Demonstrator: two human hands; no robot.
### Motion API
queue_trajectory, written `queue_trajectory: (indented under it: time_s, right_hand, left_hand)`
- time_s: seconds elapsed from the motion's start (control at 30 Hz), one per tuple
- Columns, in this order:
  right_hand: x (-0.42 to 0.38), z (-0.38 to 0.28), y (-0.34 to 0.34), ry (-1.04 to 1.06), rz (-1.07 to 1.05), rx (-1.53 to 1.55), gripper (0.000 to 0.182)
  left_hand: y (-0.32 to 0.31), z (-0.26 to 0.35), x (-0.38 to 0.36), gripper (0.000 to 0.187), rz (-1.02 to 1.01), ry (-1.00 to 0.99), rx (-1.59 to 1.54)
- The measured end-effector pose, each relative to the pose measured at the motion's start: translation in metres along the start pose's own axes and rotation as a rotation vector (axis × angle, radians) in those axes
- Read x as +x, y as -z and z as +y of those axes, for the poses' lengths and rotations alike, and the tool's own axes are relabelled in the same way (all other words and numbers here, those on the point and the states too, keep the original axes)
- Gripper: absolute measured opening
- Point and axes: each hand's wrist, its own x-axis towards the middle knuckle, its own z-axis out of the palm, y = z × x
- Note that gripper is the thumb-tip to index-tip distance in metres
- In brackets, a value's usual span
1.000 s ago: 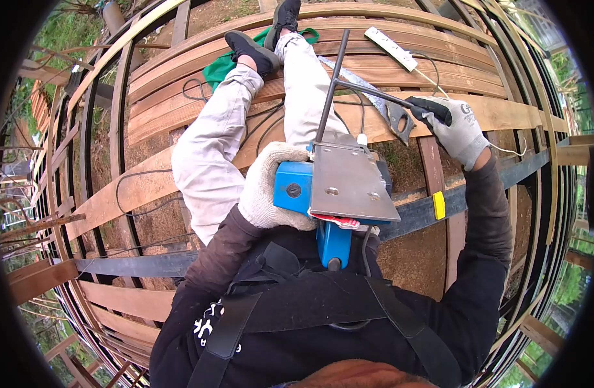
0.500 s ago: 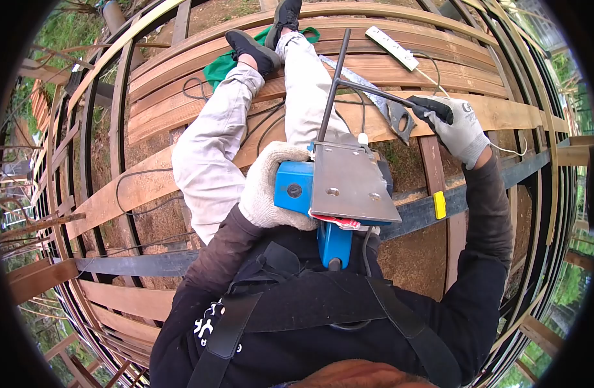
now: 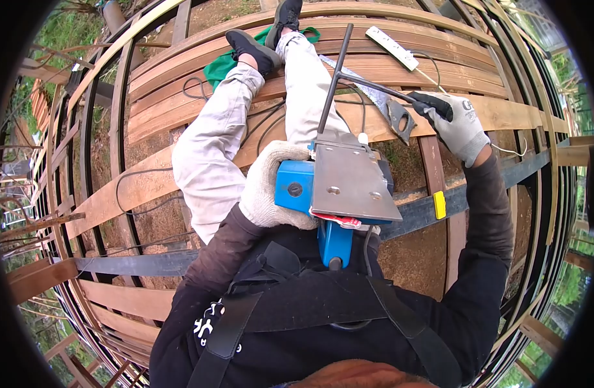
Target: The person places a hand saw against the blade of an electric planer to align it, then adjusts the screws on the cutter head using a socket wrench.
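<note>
1. Currently, the left hand (image 3: 269,187) is clasping the blue power tool (image 3: 295,185) from 9 o'clock, its grip wrapping the housing.
2. Mid-view, the tool's metal plate (image 3: 352,184) is facing up.
3. From the tool's 2 o'clock, the right hand (image 3: 456,124) is gripping a T-shaped rod (image 3: 337,75).
4. A handsaw (image 3: 396,111) is lying toward 1 o'clock.

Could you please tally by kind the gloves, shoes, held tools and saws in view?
White knitted glove: 1
Grey and black glove: 1
Black shoes: 2
Black T-shaped metal tool: 1
Blue power tool with metal plate: 1
Metal handsaw with dark handle: 1
Total: 7
</note>
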Motion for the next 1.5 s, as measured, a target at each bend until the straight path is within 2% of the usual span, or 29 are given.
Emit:
queue_trajectory:
  time_s: [0.1, 0.23, 0.33, 0.47, 0.53, 0.67, 0.87, 0.93, 1.03, 1.17, 1.27, 1.33, 1.5]
  right_hand:
    - [0.0, -0.01, 0.006, -0.005, -0.068, -0.074, 0.029]
    - [0.0, -0.009, 0.004, -0.032, -0.049, -0.058, 0.029]
    - [0.001, -0.008, 0.004, 0.042, -0.028, -0.119, 0.028]
    - [0.0, -0.007, 0.002, -0.063, -0.014, -0.044, 0.028]
    - [0.001, -0.003, 0.001, 0.069, -0.022, -0.058, 0.028]
    - [0.002, -0.002, 0.0, 0.016, -0.02, -0.029, 0.028]
    - [0.003, -0.002, 0.0, -0.003, -0.04, -0.04, 0.028]
    - [0.004, 0.006, -0.006, 0.08, 0.039, -0.018, 0.029]
    - [0.002, -0.006, 0.003, 0.062, -0.035, -0.099, 0.03]
    - [0.002, -0.002, 0.0, 0.015, 0.039, -0.029, 0.029]
    - [0.002, -0.002, 0.001, 0.093, -0.02, -0.078, 0.028]
    - [0.003, -0.002, -0.001, 0.024, 0.065, -0.051, 0.026]
    - [0.003, -0.001, 0.002, 0.081, 0.007, -0.107, 0.026]
  left_hand:
    - [0.0, -0.002, 0.0, 0.095, -0.003, -0.002, 0.01]
    - [0.001, 0.0, 0.001, 0.093, -0.002, -0.017, 0.013]
    - [0.001, 0.001, 0.002, 0.093, -0.011, -0.02, 0.017]
    - [0.002, 0.002, 0.002, 0.094, -0.012, -0.035, 0.044]
    - [0.001, 0.002, 0.002, 0.093, -0.012, -0.023, 0.028]
    - [0.0, -0.003, 0.001, 0.094, -0.008, 0.011, -0.042]
    - [0.001, -0.001, 0.001, 0.093, -0.01, -0.02, 0.019]
    - [0.0, -0.001, 0.001, 0.093, -0.008, -0.009, 0.003]
    - [0.0, -0.001, 0.001, 0.094, -0.009, -0.004, -0.015]
    - [0.001, 0.001, 0.002, 0.094, -0.01, -0.015, 0.039]
    - [-0.004, -0.006, 0.0, 0.095, 0.068, -0.009, -0.035]
    - [-0.004, -0.006, 0.001, 0.095, 0.064, -0.024, -0.005]
    - [0.0, -0.001, 0.001, 0.092, -0.009, 0.009, 0.009]
